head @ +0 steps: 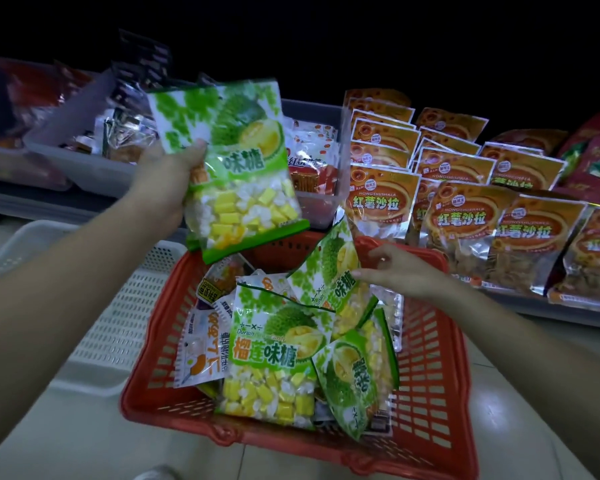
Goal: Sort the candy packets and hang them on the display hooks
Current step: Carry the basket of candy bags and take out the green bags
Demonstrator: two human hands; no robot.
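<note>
The left hand (167, 174) was raised above the red basket (430, 375), fingers curled behind a green durian candy packet (236, 161) and thumb pressed on its front left edge, a firm grasp. That packet hung tilted, its clear lower half showing yellow and white sweets, its bottom corner over the basket's far rim.

The right hand (395, 268) reached in over the basket's far right side, fingers loosely spread. Its thumb tip touched the right edge of a second durian packet (333, 271) that stood slanted against the pile; whether the fingers pinched it from behind could not be told.

More durian packets lay in the basket, one flat and face up (274, 355), another tipped on its side (354, 382), with white and orange packets (201, 348) at the left. Orange snack bags (465, 220) stood in rows on the shelf behind, and a white basket (118, 306) sat just left of the red one.
</note>
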